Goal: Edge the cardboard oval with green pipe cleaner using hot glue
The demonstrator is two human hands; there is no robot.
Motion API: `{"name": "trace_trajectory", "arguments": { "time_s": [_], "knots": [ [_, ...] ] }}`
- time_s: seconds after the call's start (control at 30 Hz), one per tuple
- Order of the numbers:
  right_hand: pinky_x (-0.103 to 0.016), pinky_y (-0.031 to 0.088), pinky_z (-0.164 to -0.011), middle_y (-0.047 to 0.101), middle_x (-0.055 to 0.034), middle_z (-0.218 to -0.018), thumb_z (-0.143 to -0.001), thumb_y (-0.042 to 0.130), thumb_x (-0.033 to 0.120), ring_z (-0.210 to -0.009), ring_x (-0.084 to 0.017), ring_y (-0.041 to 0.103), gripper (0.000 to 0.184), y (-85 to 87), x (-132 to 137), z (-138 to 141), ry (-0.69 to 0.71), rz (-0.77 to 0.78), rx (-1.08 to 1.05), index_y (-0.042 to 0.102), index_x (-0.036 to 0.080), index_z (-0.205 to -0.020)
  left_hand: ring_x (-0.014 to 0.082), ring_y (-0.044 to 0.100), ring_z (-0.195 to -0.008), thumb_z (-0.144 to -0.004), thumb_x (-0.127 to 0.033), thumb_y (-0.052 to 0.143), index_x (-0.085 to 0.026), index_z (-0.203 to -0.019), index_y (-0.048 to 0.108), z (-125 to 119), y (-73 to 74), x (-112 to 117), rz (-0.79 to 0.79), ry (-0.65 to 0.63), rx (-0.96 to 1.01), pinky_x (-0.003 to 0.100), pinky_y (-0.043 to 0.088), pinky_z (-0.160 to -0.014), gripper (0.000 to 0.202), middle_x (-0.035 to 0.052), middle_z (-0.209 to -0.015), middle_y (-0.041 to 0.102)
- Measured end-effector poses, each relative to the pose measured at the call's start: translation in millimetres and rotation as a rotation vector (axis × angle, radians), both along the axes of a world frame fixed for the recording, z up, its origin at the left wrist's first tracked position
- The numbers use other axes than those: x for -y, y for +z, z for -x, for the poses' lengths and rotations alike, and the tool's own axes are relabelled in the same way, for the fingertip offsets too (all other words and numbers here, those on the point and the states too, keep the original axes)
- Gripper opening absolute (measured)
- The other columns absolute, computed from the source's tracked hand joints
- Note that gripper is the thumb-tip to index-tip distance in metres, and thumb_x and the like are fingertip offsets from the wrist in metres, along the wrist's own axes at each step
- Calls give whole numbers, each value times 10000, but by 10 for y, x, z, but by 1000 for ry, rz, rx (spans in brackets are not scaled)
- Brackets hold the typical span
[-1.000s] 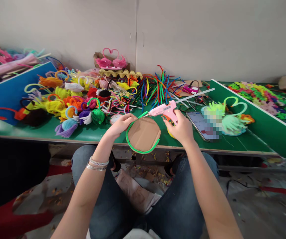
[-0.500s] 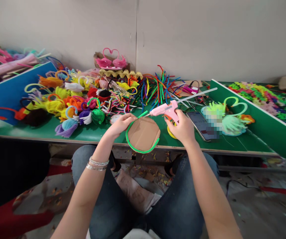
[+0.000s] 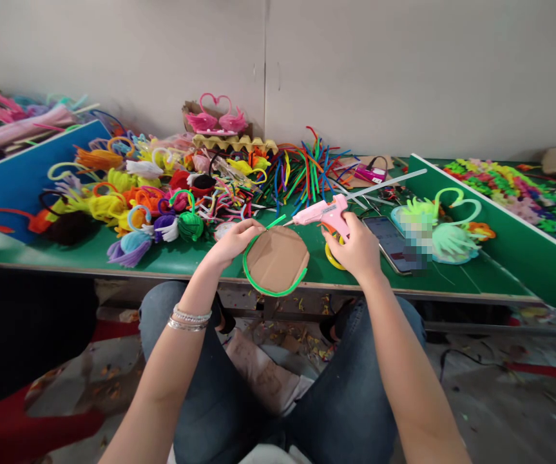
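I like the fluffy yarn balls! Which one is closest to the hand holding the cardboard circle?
The dark green ball with the green hook, just beyond the left hand. The purple, blue and yellow ones sit farther left.

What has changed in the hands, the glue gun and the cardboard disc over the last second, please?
The right hand has carried the pink glue gun slightly right and away from the cardboard disc, its glue stick shifting with it. The disc, rimmed with the green pipe cleaner, has edged slightly left. The left hand keeps its grip on the disc's edge. The phone has not moved.
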State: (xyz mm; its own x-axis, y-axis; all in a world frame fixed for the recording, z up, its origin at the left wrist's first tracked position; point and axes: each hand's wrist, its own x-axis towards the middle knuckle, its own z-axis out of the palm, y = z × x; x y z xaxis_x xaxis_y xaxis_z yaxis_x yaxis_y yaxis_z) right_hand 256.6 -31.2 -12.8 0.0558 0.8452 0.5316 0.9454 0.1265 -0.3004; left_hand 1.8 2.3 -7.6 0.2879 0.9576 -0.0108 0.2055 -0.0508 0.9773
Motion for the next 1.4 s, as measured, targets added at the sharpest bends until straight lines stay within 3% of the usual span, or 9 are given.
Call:
{"name": "trace_trajectory", "arguments": {
  "time_s": [0.67,0.9,1.17,1.3,1.4],
  "knots": [
    [-287,399,-552,676,-127,-1014,-796,531,454,-830,-268,638,391,-8,6,-39,-60,-77,165,544,169,-1063,153,507,-804,-711,-393,508,-188,-749,568,17,32,3,-30,43,0,245,375,-748,218,-11,-767,579],
    [-314,422,-593,665,-144,-963,-788,543,521,-841,-291,626,459,-25,-52,-109,-178,-30,60,532,157,-1067,155,514,-827,-715,-389,513,-191,-749,576,24,33,4,-48,45,-2,250,376,-786,210,-11,-778,595],
    [-353,442,-629,617,-154,-866,-812,510,557,-796,-281,587,454,-220,-230,-197,-51,140,45,557,135,-976,161,520,-817,-721,-404,512,-193,-736,588,8,19,20,-32,18,-6,250,388,-726,224,-2,-765,598],
    [-460,438,-765,592,-190,-947,-823,526,505,-941,-329,547,406,-137,-188,-123,-128,71,105,591,124,-948,159,526,-829,-714,-388,509,-189,-739,593,-8,4,16,-22,6,0,247,392,-745,218,0,-787,610],
    [-469,429,-873,586,-127,-1003,-823,562,451,-996,-284,543,297,-22,-125,-28,78,-35,-57,632,193,-950,154,527,-802,-713,-392,508,-184,-743,594,-29,-4,25,3,-21,-8,248,390,-731,227,-4,-773,606]
  ]
}}
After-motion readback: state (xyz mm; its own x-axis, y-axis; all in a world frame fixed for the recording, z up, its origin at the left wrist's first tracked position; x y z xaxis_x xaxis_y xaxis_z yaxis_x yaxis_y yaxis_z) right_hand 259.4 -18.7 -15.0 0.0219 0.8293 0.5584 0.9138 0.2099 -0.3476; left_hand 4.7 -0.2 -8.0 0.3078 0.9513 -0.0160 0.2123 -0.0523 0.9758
